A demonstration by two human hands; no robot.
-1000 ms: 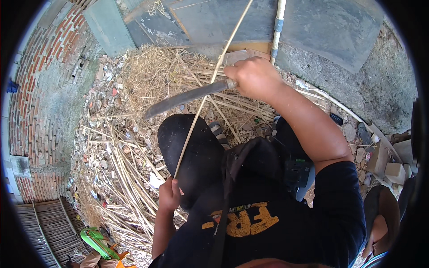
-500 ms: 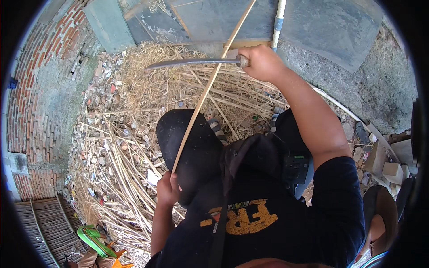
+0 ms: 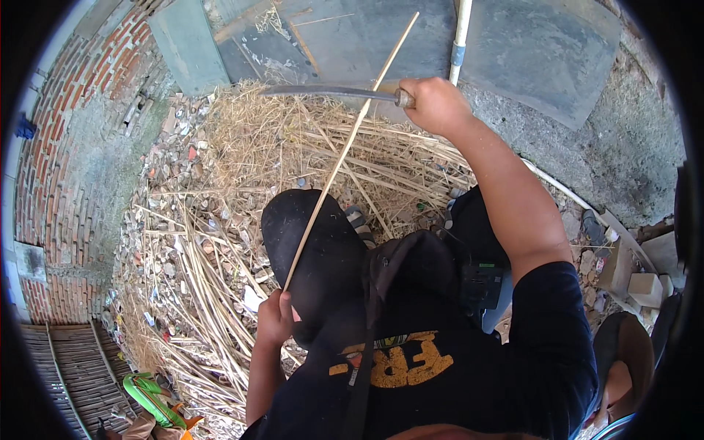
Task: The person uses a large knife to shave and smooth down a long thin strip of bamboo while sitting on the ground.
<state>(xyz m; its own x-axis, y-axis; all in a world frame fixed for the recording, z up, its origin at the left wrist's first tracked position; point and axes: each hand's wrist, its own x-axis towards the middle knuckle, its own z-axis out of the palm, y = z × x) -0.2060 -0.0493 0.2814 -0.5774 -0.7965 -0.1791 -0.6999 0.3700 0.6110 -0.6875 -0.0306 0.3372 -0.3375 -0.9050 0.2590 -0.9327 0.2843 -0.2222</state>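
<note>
A long, thin bamboo strip point(image 3: 323, 196) slants over my black-clad left knee point(image 3: 293, 227). Its lower end is pinched in my left hand point(image 3: 276, 317), fingers closed. My right hand point(image 3: 438, 108) is wrapped round the wooden handle of a machete point(image 3: 330, 91), arm stretched far forward. The long dark blade points left and crosses the strip near its far end, seemingly touching it. Fine pale shavings point(image 3: 249, 125) lie heaped on the ground beyond my knees.
Many bamboo strips point(image 3: 202, 282) lie on the rubble-strewn ground at left. A brick wall point(image 3: 66, 176) stands left, grey panels point(image 3: 539, 59) and a white pipe point(image 3: 460, 37) ahead. Wooden blocks point(image 3: 645, 290) sit at right. Someone in green point(image 3: 154, 400) is at lower left.
My right hand and the machete have moved farther out along the strip, and the blade looks turned thinner to view. The strip's far end has come into view. My left hand keeps its pinch.
</note>
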